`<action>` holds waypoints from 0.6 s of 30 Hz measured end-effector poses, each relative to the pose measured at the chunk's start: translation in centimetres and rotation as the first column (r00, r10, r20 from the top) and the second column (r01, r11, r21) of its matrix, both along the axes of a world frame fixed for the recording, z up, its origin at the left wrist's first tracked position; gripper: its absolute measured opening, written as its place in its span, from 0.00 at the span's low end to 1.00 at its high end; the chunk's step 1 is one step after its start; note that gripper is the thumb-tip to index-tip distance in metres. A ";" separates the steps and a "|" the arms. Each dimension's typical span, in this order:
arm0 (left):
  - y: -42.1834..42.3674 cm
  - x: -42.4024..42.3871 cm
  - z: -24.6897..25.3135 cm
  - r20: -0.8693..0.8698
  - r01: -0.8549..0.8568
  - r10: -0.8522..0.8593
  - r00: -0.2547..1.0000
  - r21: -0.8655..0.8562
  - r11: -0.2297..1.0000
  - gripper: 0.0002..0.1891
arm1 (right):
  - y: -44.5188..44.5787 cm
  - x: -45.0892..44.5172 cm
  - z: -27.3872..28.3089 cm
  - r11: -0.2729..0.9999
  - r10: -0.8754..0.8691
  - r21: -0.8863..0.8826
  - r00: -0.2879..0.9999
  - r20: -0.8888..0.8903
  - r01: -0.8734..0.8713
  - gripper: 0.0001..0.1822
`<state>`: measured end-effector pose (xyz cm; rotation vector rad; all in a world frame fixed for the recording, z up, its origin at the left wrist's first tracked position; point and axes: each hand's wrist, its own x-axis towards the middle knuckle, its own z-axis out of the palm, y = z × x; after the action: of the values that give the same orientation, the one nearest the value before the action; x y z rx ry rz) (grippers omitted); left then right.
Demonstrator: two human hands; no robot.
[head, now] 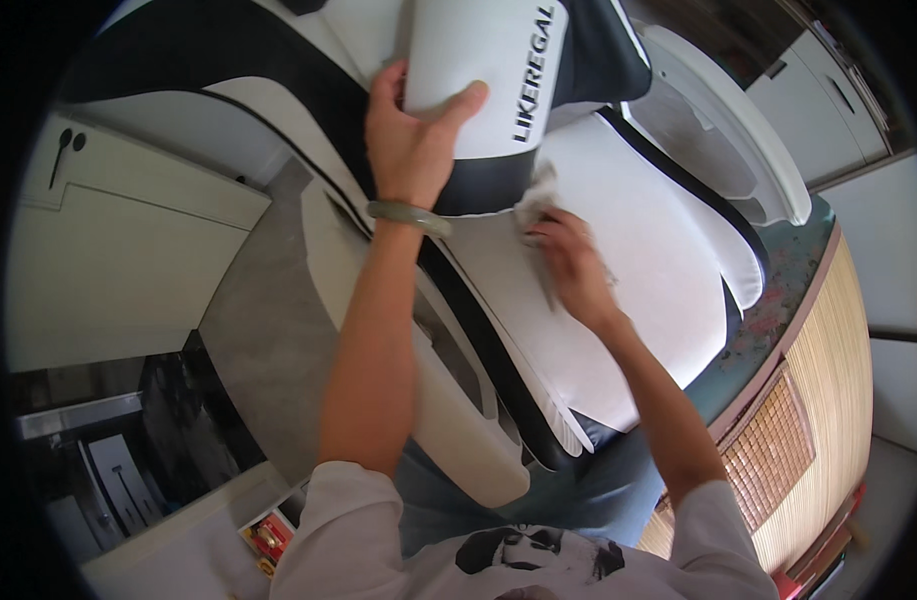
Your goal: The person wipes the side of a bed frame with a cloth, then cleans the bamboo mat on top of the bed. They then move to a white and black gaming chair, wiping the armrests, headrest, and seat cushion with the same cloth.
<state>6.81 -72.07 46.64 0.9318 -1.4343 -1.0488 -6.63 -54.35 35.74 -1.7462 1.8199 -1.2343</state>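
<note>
A white and black gaming chair fills the middle of the view, its padded seat [653, 255] facing up. My left hand [413, 150], with a bangle on the wrist, grips the edge of a white and black lumbar cushion [466, 52]. Its thumb lies across the white face, beside the maker's name LIKEREGAL; the other fingers go around the side and are partly hidden. My right hand [574, 259], slightly blurred, holds a crumpled pale cloth [539, 187] against the seat, just below the cushion's black lower end.
White armrests stand on both sides, a near one [473, 457] and a far one [751, 120]. The black and white backrest [203, 45] extends to the upper left. At right is a bed edge with a woven mat [833, 330]. White cabinet doors [128, 262] stand at left.
</note>
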 end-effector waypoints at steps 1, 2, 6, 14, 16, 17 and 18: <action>0.1 -0.4 -0.7 0.001 0.011 -0.011 1.000 0.009 1.000 0.38 | -1.3 0.2 -3.7 0.999 0.029 0.022 0.999 -0.024 -0.029 0.17; 0.4 -0.6 -0.6 -0.065 0.052 -0.051 0.997 0.001 0.999 0.37 | -1.7 0.9 -6.5 0.994 0.083 0.080 0.984 -0.159 -0.071 0.20; 0.0 1.4 -0.7 -0.060 0.049 -0.047 0.997 0.029 0.998 0.37 | 1.6 2.7 -8.2 0.936 0.321 0.219 0.925 -0.202 -0.276 0.23; 0.2 0.6 -0.6 -0.004 0.020 -0.020 1.000 0.015 1.000 0.39 | 18.4 -3.6 -3.7 0.727 0.504 0.455 0.850 0.155 -0.514 0.24; 0.4 0.5 -0.5 -0.015 0.026 -0.026 1.000 0.017 1.000 0.38 | 20.6 -5.7 -2.4 0.689 0.474 0.533 0.862 0.181 -0.491 0.22; 0.4 0.5 -0.6 -0.011 0.021 -0.021 1.000 0.019 1.000 0.38 | 21.5 -6.9 -1.9 0.673 0.468 0.573 0.869 0.160 -0.468 0.21; 0.4 0.6 -0.9 -0.003 0.015 -0.015 1.000 0.019 1.000 0.38 | 22.1 -8.2 -1.8 0.674 0.469 0.582 0.872 0.139 -0.455 0.20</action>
<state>7.38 -71.70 45.77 0.9344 -1.4334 -1.0763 -14.79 -32.25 33.91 -1.6710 1.4064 -0.3625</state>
